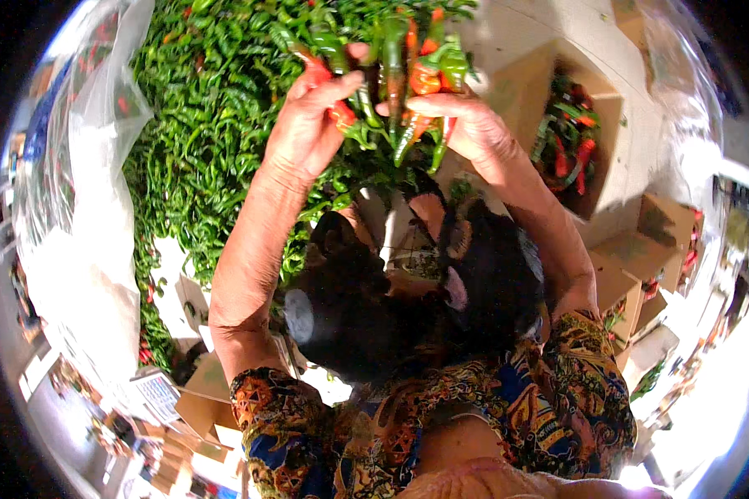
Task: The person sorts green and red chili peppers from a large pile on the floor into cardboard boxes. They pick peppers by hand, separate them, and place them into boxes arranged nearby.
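Observation:
Both my hands are raised at the top middle, each closed round chili peppers. My left hand [312,112] grips a few red and green chili peppers [341,116] between thumb and fingers. Close beside it, my right hand [466,121] holds a bunch of green, orange and red chili peppers [424,81], its thumb laid across them. Several long peppers point up and down from between the two hands. Behind and to the left spreads a large heap of mostly green chili peppers [200,141]. Some fingers are hidden behind the peppers.
An open cardboard box [612,150] with red and green peppers stands right of my right hand. More cardboard boxes [620,279] sit lower right, and another box [204,407] lower left. Clear plastic sheeting [100,208] borders the heap on the left.

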Motion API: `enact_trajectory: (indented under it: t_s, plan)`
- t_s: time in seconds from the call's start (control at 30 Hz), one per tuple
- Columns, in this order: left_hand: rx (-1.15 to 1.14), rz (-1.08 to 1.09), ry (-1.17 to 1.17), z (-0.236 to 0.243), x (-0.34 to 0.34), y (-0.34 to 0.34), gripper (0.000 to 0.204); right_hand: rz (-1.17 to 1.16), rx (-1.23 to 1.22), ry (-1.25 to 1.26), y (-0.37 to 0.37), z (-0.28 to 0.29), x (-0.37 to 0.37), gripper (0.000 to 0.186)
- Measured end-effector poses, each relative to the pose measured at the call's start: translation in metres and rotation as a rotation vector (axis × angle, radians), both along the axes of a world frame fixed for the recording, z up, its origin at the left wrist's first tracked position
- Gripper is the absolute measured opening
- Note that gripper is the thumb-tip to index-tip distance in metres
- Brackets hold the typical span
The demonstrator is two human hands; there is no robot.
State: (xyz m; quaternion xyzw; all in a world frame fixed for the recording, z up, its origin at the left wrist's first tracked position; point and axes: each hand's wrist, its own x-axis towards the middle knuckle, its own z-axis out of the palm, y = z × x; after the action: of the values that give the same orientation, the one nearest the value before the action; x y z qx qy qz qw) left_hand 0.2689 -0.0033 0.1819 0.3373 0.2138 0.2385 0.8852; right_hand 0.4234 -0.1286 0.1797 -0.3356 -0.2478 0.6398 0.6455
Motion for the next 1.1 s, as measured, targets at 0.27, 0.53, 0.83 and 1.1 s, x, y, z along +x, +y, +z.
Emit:
enact_trajectory:
  t_s: [0.27,0.53,0.83,1.1]
  plan:
    - [0.653,-0.202,0.403,0.021,0.096,-0.115,0.027,-0.419,-0.005,-0.221,-0.121,-0.008,0.033,0.024]
    - [0.649,-0.597,0.302,0.044,0.179,-0.247,0.045,-0.924,-0.044,-0.139,-0.255,0.021,0.042,0.03]
    - [0.424,-0.978,0.02,-0.01,0.238,-0.34,0.045,-1.183,-0.259,-0.351,-0.365,-0.006,0.064,0.022]
    - [0.776,-1.154,0.09,-0.061,0.25,-0.4,0.046,-1.222,-0.432,-0.388,-0.436,-0.042,0.035,0.031]
